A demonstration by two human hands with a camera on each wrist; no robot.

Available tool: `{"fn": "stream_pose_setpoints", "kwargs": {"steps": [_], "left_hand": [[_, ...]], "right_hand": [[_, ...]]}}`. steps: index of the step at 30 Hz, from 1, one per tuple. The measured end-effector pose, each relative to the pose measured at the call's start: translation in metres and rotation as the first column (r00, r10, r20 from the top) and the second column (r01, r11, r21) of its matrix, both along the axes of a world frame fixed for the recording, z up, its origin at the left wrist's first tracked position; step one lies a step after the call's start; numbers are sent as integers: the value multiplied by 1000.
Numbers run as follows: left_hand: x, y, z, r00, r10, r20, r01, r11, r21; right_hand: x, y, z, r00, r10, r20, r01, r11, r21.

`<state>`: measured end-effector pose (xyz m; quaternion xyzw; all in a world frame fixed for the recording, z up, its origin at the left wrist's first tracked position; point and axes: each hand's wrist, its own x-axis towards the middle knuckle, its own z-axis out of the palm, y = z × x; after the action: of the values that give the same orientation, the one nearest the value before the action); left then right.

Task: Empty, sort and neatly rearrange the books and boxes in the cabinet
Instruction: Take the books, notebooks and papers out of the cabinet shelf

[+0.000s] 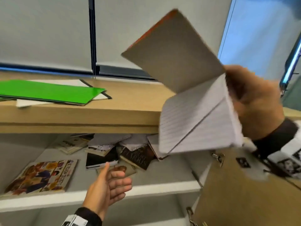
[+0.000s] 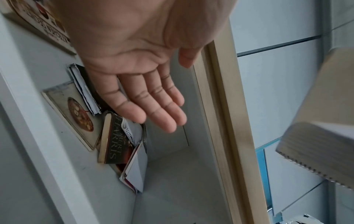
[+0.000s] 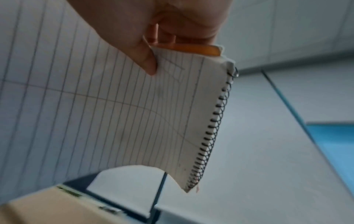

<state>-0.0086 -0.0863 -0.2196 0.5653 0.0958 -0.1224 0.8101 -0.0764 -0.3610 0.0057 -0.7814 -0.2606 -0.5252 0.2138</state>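
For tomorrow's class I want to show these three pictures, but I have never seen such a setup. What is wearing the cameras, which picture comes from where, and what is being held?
No machine here: a person wears three cameras. The big picture comes from the head and looks down at an open cabinet. The other two come from the wrists and look along each hand.

The right hand grips a spiral notebook by its bound edge, so that its lined pages hang open; the right wrist view shows the thumb on the paper. The left hand is empty, its fingers straight, and reaches towards a loose pile of books on the shelf. A cookbook lies flat to the left. On top of the cabinet lies a green folder.
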Motion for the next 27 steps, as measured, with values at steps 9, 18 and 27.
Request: {"fn": "stream_pose_setpoints", "kwargs": {"steps": [9,18,27], "left_hand": [[2,10,-5,999,-41,-29,44,993,106],[27,29,-32,998,-3,-63,14,984,178],[78,39,-81,982,14,-189,30,973,227]], "right_hand": [[95,-58,71,837,-545,-36,543,837,-66],[179,-62,-6,457,-764,-456,439,640,-631],[149,11,-68,962,-46,-270,-27,965,-262]]}}
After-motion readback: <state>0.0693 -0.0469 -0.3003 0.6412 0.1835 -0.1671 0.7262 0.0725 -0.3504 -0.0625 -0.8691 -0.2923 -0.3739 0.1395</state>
